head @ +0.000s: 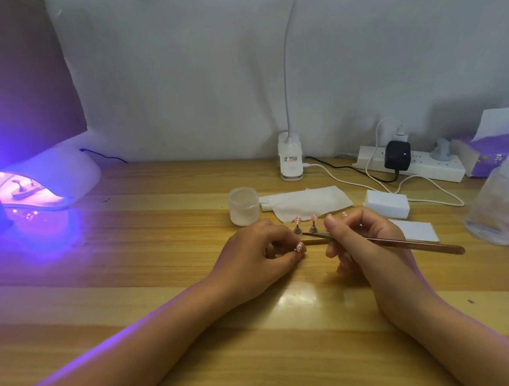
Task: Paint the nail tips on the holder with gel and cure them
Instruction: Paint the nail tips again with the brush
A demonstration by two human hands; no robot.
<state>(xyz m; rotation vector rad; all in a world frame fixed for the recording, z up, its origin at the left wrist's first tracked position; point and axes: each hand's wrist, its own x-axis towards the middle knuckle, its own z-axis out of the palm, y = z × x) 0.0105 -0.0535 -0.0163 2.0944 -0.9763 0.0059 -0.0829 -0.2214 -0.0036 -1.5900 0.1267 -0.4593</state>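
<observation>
My left hand (264, 253) rests on the wooden table and pinches one small nail tip (299, 246) between thumb and fingers. My right hand (360, 239) grips a thin rose-gold brush (409, 243), its point aimed left toward the pinched tip. Just behind the hands, two pink nail tips (305, 219) stand upright on small dark stands (305, 229) of the holder. At the far left a white curing lamp (60, 180) glows purple, with another small stand visible inside it.
A small frosted jar (244, 206) and white wipes (308, 202) lie behind the hands. A clip lamp base (290, 159), power strip (412, 162) with cables, white block (386, 203), clear bottle (503, 200) and purple tissue pack (485, 159) fill the right side.
</observation>
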